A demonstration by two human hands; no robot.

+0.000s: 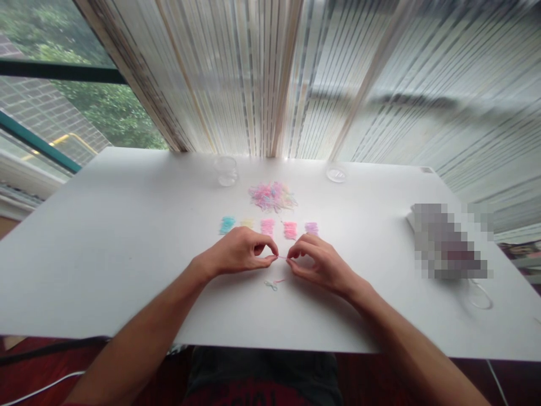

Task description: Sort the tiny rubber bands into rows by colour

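Note:
My left hand and my right hand face each other above the white table. Thumb and forefinger of each pinch one end of a thin pink elastic band, drawn straight between them. Just below the hands lie a few loose bands, pale green and pink. Beyond the fingers, bands form a row of colour groups: turquoise, pale yellow, light pink, coral pink and purple. Farther back is a mixed pile of pastel bands.
A transparent plastic jar stands behind the pile to the left, and a round transparent lid lies to the right. A blurred-out object with a strap rests at the table's right. Striped curtains hang along the back edge.

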